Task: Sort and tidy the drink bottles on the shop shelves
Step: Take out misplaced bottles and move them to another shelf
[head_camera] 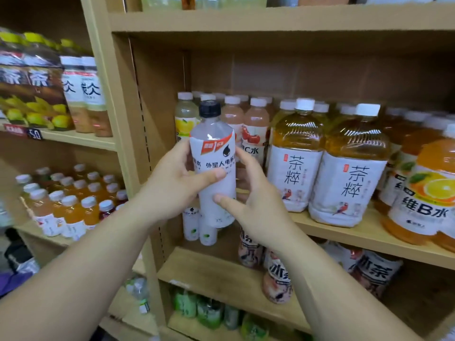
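Observation:
I hold a clear bottle with a black cap and a white label [214, 163] upright in front of the middle shelf. My left hand [172, 185] grips its left side with the thumb across the label. My right hand [253, 200] holds its right side, thumb against the lower label. Behind it stand small white-capped bottles: a yellow lemon one [185, 116] and pink ones [254, 129]. Two big amber tea bottles [294, 156] [349, 168] stand to the right.
A large orange vitamin bottle [428, 193] sits at the far right. The wooden shelf board [369, 235] carries these. Below are two small white bottles [199, 227], peach tea bottles [277, 276] and green bottles [209, 313]. The left bay holds packs [29, 82] and small juices [69, 205].

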`<action>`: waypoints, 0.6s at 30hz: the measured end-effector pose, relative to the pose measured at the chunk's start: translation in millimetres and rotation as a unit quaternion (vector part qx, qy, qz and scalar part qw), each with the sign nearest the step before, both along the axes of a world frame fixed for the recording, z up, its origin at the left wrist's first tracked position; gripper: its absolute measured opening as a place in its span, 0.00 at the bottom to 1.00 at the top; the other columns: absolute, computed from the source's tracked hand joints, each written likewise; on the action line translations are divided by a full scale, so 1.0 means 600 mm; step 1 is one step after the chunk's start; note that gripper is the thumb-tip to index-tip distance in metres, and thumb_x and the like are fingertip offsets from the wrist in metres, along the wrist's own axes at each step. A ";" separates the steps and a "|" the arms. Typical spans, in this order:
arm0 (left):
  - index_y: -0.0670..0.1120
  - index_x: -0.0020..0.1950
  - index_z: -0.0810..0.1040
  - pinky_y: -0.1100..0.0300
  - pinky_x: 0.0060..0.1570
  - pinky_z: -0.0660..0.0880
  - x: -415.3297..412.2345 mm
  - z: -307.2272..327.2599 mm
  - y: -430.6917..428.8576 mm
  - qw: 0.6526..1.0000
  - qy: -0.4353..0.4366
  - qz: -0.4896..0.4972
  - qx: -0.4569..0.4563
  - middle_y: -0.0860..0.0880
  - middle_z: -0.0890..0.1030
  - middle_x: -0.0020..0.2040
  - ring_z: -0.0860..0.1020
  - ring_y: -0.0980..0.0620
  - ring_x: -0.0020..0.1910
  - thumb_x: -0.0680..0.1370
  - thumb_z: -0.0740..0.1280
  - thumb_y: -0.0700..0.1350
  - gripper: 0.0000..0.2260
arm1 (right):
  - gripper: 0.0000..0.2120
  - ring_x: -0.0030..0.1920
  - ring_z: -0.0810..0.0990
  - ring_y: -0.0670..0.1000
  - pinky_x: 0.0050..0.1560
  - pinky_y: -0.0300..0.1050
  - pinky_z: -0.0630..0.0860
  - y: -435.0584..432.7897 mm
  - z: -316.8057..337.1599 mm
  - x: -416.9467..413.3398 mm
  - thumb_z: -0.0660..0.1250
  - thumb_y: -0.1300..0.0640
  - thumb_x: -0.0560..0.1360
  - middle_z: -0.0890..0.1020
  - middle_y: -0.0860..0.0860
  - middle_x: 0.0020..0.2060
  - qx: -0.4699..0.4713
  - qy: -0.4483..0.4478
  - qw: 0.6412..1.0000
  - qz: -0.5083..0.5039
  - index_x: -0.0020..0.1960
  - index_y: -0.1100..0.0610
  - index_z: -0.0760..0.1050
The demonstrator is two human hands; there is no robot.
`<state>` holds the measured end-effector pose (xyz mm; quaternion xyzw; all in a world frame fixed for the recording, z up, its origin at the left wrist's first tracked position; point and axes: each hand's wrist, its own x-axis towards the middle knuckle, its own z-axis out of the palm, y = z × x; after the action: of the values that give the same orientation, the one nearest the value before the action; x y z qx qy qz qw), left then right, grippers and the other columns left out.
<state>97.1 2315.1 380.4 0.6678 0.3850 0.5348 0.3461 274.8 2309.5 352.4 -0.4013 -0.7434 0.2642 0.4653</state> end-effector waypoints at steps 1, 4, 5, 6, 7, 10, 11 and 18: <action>0.52 0.66 0.75 0.44 0.54 0.81 -0.010 0.000 0.005 1.000 -0.004 -0.002 -0.006 0.51 0.84 0.60 0.83 0.49 0.60 0.73 0.77 0.45 0.23 | 0.41 0.68 0.75 0.40 0.64 0.52 0.79 0.007 0.000 -0.011 0.76 0.53 0.75 0.73 0.36 0.71 -0.003 0.001 1.000 -0.004 0.78 0.35 0.56; 0.51 0.67 0.74 0.48 0.52 0.82 -0.043 -0.022 0.002 1.000 -0.002 -0.014 -0.017 0.50 0.84 0.60 0.82 0.49 0.60 0.73 0.77 0.45 0.24 | 0.41 0.63 0.78 0.41 0.59 0.51 0.82 0.008 -0.022 -0.033 0.78 0.51 0.73 0.77 0.38 0.66 -0.021 0.003 1.000 -0.003 0.77 0.34 0.58; 0.51 0.67 0.74 0.52 0.52 0.82 -0.057 -0.040 -0.002 1.000 0.005 -0.017 -0.021 0.51 0.84 0.59 0.83 0.50 0.60 0.73 0.78 0.44 0.25 | 0.42 0.60 0.80 0.41 0.58 0.50 0.82 0.006 -0.040 -0.039 0.79 0.52 0.72 0.78 0.38 0.64 -0.034 0.005 0.999 0.006 0.76 0.34 0.59; 0.52 0.67 0.74 0.53 0.53 0.81 -0.070 -0.061 -0.008 0.999 0.016 -0.021 -0.027 0.51 0.84 0.59 0.83 0.51 0.59 0.73 0.78 0.43 0.25 | 0.42 0.59 0.81 0.40 0.57 0.49 0.83 0.003 -0.060 -0.045 0.80 0.53 0.71 0.79 0.38 0.62 -0.051 0.001 0.999 0.017 0.75 0.33 0.60; 0.52 0.67 0.75 0.54 0.55 0.81 -0.084 -0.086 -0.015 0.999 0.029 -0.027 -0.035 0.51 0.84 0.59 0.83 0.52 0.59 0.72 0.77 0.42 0.25 | 0.43 0.58 0.81 0.41 0.57 0.49 0.82 -0.001 -0.083 -0.053 0.80 0.54 0.70 0.80 0.38 0.62 -0.067 -0.009 0.997 0.025 0.75 0.33 0.60; 0.56 0.67 0.75 0.50 0.60 0.80 -0.117 -0.170 -0.026 0.995 0.058 -0.032 -0.068 0.52 0.83 0.61 0.81 0.52 0.61 0.70 0.78 0.43 0.28 | 0.44 0.62 0.80 0.42 0.59 0.51 0.81 -0.001 -0.165 -0.078 0.81 0.56 0.68 0.79 0.38 0.64 -0.108 -0.043 0.992 0.039 0.74 0.34 0.61; 0.59 0.67 0.75 0.49 0.61 0.79 -0.125 -0.198 -0.025 0.994 0.060 -0.032 -0.081 0.52 0.83 0.62 0.81 0.52 0.62 0.70 0.79 0.44 0.29 | 0.44 0.62 0.80 0.42 0.59 0.51 0.81 0.002 -0.193 -0.087 0.81 0.57 0.68 0.80 0.38 0.64 -0.124 -0.050 0.990 0.040 0.74 0.33 0.61; 0.53 0.71 0.73 0.48 0.67 0.75 -0.149 -0.366 0.049 0.983 0.065 -0.032 -0.171 0.54 0.82 0.64 0.79 0.54 0.65 0.73 0.78 0.37 0.30 | 0.41 0.61 0.81 0.43 0.58 0.56 0.82 0.066 -0.349 -0.121 0.80 0.62 0.67 0.82 0.40 0.60 -0.224 -0.053 0.973 0.008 0.72 0.38 0.66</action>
<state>7.9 2344.3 161.0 0.6443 0.4708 0.4053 0.4460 201.9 2349.1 143.1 -0.5028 -0.6920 0.4064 0.3213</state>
